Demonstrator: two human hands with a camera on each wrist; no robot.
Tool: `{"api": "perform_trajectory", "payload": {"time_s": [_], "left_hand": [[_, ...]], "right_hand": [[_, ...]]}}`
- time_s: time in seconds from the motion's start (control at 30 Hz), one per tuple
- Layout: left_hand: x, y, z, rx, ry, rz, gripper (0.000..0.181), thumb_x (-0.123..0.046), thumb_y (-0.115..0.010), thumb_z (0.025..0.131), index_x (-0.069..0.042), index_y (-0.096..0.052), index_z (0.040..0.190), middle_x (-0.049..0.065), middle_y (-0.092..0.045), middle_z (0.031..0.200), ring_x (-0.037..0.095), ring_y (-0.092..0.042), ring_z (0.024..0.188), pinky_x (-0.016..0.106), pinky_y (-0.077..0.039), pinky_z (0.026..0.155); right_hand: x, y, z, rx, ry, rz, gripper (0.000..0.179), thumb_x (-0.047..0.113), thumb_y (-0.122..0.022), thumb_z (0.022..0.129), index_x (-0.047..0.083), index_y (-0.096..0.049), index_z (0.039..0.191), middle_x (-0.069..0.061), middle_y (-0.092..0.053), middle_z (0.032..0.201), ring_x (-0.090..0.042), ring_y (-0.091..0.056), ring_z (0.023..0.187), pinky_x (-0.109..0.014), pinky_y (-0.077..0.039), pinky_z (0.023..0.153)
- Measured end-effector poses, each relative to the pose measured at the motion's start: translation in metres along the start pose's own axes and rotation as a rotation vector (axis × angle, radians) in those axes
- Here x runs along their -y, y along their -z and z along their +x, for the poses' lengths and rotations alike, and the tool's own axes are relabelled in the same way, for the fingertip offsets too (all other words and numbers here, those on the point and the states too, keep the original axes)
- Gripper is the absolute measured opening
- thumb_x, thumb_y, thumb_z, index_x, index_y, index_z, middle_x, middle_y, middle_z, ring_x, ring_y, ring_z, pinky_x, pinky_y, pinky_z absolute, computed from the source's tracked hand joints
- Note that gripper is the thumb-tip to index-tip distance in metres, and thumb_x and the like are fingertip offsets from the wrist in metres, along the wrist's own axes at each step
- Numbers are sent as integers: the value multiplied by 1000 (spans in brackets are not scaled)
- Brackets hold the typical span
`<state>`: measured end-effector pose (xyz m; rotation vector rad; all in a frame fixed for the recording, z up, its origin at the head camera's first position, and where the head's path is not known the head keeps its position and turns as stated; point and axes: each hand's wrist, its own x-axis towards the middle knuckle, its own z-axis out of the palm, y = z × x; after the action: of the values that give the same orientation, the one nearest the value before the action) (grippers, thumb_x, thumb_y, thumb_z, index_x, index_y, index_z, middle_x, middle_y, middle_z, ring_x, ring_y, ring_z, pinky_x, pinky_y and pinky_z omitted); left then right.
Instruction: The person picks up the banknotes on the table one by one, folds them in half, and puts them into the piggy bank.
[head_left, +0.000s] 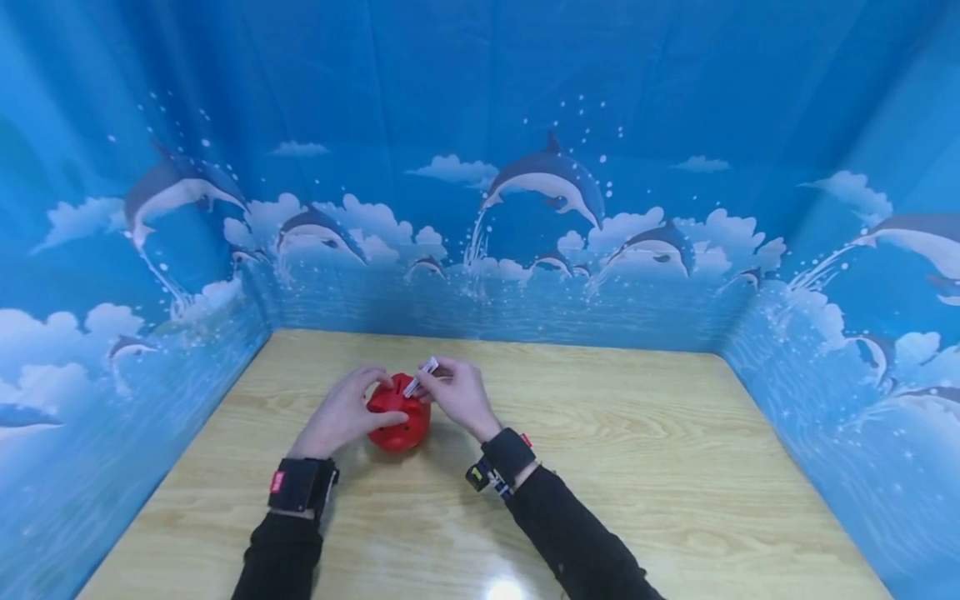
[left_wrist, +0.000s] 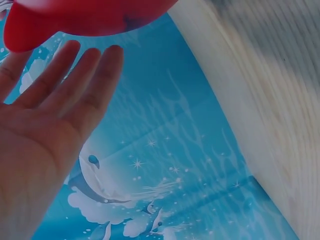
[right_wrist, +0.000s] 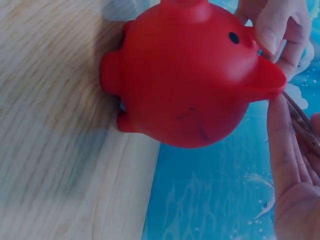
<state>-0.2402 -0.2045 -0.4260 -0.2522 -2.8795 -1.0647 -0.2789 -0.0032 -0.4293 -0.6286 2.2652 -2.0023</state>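
A round red piggy bank stands on the table, its dark slot on top. My left hand holds it from the left, thumb across the near side and index finger curved over the top. In the left wrist view, the other fingers spread below the red body. Between the fingertips of my right hand is a thin, folded, paper-like strip, slanted just right of the slot. The right wrist view shows the strip's edge beside the pig's ear; its exact kind is unclear.
The light wood-grain table stretches to the right and toward me. Blue dolphin-print curtains enclose its back and both sides. Each wrist wears a black strap with a small camera.
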Motion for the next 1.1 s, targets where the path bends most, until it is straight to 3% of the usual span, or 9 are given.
{"api": "perform_trajectory", "payload": {"time_s": [0.23,0.53,0.87,1.1], "left_hand": [[2,-2,-1,15,28,-32,60,-45,-84,73,-19,-58,121,2,-62,116,23,-55,106,47,-52,90],[2,-3,-1,15,-53,-2,49,-42,-84,75,-21,-61,113,-2,-63,107,19,-57,99,41,-54,85],[1,-2,0,22,-76,16,53,-43,-82,77,-20,-62,121,0,-63,117,21,-59,108,46,-53,91],[1,-1,-3,30,-42,7,66,-46,-82,76,-19,-56,132,3,-60,126,24,-57,114,49,-52,93]], "right_hand": [[-3,-7,4,-29,27,-85,18,13,-65,95,-2,-68,104,-16,-73,94,-21,-73,74,-33,-61,66],[1,-16,12,-24,115,-214,11,13,-61,97,5,-68,96,-9,-73,88,-10,-72,76,-21,-58,64],[4,-21,14,-42,131,-287,7,16,-64,95,11,-66,92,-3,-73,88,-5,-70,81,-19,-57,65],[7,-25,15,-65,151,-383,8,18,-67,94,14,-66,86,2,-72,83,-3,-70,81,-16,-56,65]]}}
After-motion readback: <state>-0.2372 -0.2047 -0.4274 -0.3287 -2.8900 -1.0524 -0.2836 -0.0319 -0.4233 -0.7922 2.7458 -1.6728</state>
